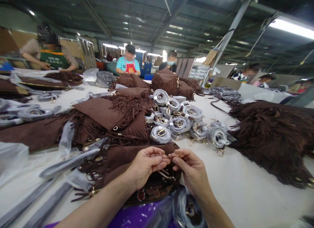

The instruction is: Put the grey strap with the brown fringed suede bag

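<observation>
My left hand [147, 162] and my right hand [190, 164] are raised close together over a brown fringed bag [117, 161]. The left thumb and fingers are pinched, with a tiny thin sliver at their tips, too small to name. On the right, thumb and forefinger are also pressed together, and what they hold, if anything, cannot be made out. Below my hands, the bag shows a patterned part [153, 192] low on its near side. Nearest to me lie a purple piece [137, 215] and a plastic-wrapped coiled strap [183, 208], partly behind my right forearm.
Coiled wrapped straps with gold clasps [180, 123] are heaped beyond my hands. Brown fringed bags [98, 112] are stacked to their left, and a large fringed pile [272, 136] stands right. Long wrapped straps [71, 161] lie left on the white table [245, 198]. Several people work across it.
</observation>
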The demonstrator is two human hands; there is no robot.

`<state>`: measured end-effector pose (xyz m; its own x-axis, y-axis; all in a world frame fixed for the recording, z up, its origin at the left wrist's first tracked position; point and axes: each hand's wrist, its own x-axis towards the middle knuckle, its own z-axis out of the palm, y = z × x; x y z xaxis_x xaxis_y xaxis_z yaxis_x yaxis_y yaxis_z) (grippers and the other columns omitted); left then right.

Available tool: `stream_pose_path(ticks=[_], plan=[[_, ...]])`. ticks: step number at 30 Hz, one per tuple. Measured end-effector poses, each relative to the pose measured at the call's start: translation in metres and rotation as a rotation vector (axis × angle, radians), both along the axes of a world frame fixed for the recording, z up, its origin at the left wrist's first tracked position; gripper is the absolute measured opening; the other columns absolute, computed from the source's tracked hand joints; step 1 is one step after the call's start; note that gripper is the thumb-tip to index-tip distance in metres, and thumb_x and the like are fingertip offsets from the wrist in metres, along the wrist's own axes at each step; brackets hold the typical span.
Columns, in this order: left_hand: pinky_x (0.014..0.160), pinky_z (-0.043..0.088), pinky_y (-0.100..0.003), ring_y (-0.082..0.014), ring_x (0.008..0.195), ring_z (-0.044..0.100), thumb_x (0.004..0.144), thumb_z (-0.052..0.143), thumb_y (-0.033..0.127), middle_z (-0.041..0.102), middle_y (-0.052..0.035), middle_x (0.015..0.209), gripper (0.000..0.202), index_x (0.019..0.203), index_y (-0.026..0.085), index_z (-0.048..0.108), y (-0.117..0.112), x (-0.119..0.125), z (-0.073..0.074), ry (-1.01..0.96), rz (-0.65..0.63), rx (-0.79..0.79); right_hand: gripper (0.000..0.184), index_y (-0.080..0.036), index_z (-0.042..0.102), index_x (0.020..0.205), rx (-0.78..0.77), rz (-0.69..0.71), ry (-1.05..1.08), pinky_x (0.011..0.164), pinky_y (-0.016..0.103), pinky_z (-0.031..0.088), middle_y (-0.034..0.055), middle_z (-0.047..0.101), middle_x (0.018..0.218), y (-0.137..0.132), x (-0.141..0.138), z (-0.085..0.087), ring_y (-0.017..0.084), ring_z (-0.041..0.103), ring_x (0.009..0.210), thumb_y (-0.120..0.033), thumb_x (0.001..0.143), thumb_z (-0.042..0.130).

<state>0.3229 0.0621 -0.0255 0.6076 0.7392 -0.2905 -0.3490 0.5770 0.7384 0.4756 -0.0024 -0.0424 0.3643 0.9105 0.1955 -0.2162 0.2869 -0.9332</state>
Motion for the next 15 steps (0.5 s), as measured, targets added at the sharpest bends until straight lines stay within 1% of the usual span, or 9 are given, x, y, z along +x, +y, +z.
stream_pose_path(ticks=[1, 3, 5, 7, 8, 11, 13, 15], plan=[[0.071, 0.057, -0.02, -0.0146, 0.074, 0.072, 0.066, 0.075, 0.006, 0.074, -0.009, 0.082, 0.02, 0.082, 0.01, 0.064, -0.001, 0.0004, 0.0003, 0.005, 0.004, 0.014, 0.024, -0.023, 0.075, 0.086, 0.003, -0.016, 0.006, 0.051, 0.014, 0.056, 0.0011, 0.074, 0.078, -0.0005, 0.0019, -0.0022, 0.014, 0.069, 0.068, -0.029, 0.068, 0.09], [0.066, 0.058, -0.021, -0.0157, 0.07, 0.072, 0.062, 0.078, 0.012, 0.073, -0.0069, 0.077, 0.022, 0.078, 0.01, 0.064, -0.0029, 0.0014, -0.0003, 0.032, 0.004, 0.074, 0.026, -0.023, 0.076, 0.089, -0.001, -0.028, 0.017, 0.054, 0.015, 0.058, 0.0015, 0.075, 0.079, -0.0018, 0.005, -0.0057, 0.014, 0.07, 0.069, -0.03, 0.068, 0.09], [0.054, 0.056, -0.02, -0.0155, 0.061, 0.07, 0.06, 0.079, 0.022, 0.071, -0.005, 0.071, 0.025, 0.076, 0.011, 0.063, -0.0044, 0.0026, -0.0019, 0.085, -0.013, 0.154, 0.028, -0.024, 0.077, 0.092, -0.009, -0.028, 0.025, 0.06, 0.018, 0.061, 0.0023, 0.075, 0.081, -0.0033, 0.0068, -0.0077, 0.015, 0.071, 0.071, -0.031, 0.068, 0.09], [0.041, 0.048, -0.017, -0.0144, 0.053, 0.066, 0.06, 0.077, 0.029, 0.07, -0.0039, 0.069, 0.027, 0.076, 0.012, 0.064, -0.0054, 0.0039, -0.0031, 0.149, -0.03, 0.25, 0.03, -0.024, 0.077, 0.094, -0.014, -0.028, 0.023, 0.063, 0.02, 0.061, 0.0027, 0.075, 0.083, -0.0047, 0.0068, -0.0083, 0.016, 0.072, 0.072, -0.031, 0.069, 0.09], [0.037, 0.043, -0.016, -0.0132, 0.05, 0.063, 0.061, 0.075, 0.031, 0.069, -0.0031, 0.068, 0.026, 0.076, 0.013, 0.064, -0.0057, 0.0043, -0.0033, 0.179, -0.033, 0.3, 0.03, -0.024, 0.076, 0.095, -0.013, -0.025, 0.015, 0.063, 0.02, 0.062, 0.0025, 0.075, 0.083, -0.0052, 0.0061, -0.008, 0.016, 0.072, 0.072, -0.031, 0.069, 0.09], [0.033, 0.033, -0.014, -0.0077, 0.041, 0.051, 0.065, 0.068, 0.031, 0.062, 0.0007, 0.057, 0.02, 0.071, 0.013, 0.066, -0.007, 0.005, -0.0024, 0.255, -0.033, 0.422, 0.031, -0.025, 0.075, 0.097, 0.009, -0.014, -0.021, 0.061, 0.019, 0.061, 0.0011, 0.074, 0.083, -0.0058, 0.0028, -0.0055, 0.016, 0.073, 0.072, -0.029, 0.07, 0.089], [0.033, 0.03, -0.014, -0.0052, 0.038, 0.042, 0.066, 0.065, 0.03, 0.058, 0.0024, 0.052, 0.019, 0.07, 0.012, 0.067, -0.0081, 0.0048, -0.001, 0.292, -0.037, 0.466, 0.035, -0.026, 0.073, 0.101, 0.036, -0.012, -0.028, 0.059, 0.019, 0.061, -0.0005, 0.072, 0.081, -0.0056, 0.0011, -0.0034, 0.016, 0.072, 0.07, -0.028, 0.07, 0.089], [0.034, 0.028, -0.015, -0.0043, 0.037, 0.039, 0.066, 0.063, 0.03, 0.058, 0.0023, 0.053, 0.019, 0.071, 0.012, 0.068, -0.0093, 0.0043, 0.0005, 0.313, -0.042, 0.49, 0.038, -0.027, 0.07, 0.106, 0.055, -0.005, -0.034, 0.057, 0.018, 0.06, -0.0015, 0.071, 0.078, -0.0055, 0.0007, -0.0019, 0.015, 0.071, 0.068, -0.027, 0.072, 0.088]])
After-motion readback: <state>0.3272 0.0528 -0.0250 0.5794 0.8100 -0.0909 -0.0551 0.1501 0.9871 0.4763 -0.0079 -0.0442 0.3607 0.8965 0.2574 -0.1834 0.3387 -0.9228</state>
